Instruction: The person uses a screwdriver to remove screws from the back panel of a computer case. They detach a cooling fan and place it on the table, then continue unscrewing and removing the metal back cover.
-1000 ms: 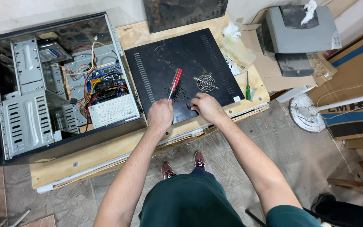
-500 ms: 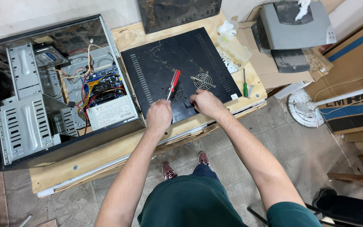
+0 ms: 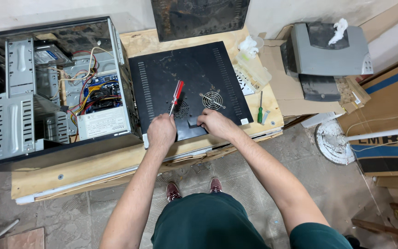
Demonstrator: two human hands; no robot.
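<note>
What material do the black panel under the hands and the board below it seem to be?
The black panel looks like painted sheet metal: thin, flat, matte, with punched vent slots and a wire fan grille. The board below seems to be bare plywood: pale grain, unfinished surface, though its edge layers are hard to see.

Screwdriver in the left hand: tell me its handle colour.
Red, with a clear tip section; the head view shows the screwdriver in the left hand.

Left grip [image 3: 161, 132] hides the screwdriver [image 3: 176, 95] tip. Right grip [image 3: 213, 123] covers pt of the black panel [image 3: 190, 78], fingertips unseen. Dark board [image 3: 199, 18] at top centre cut off by frame top. Computer case [image 3: 51, 87], upper left: parts inside too small to tell. Cardboard box [image 3: 392, 97] cut off at right edge.
</note>
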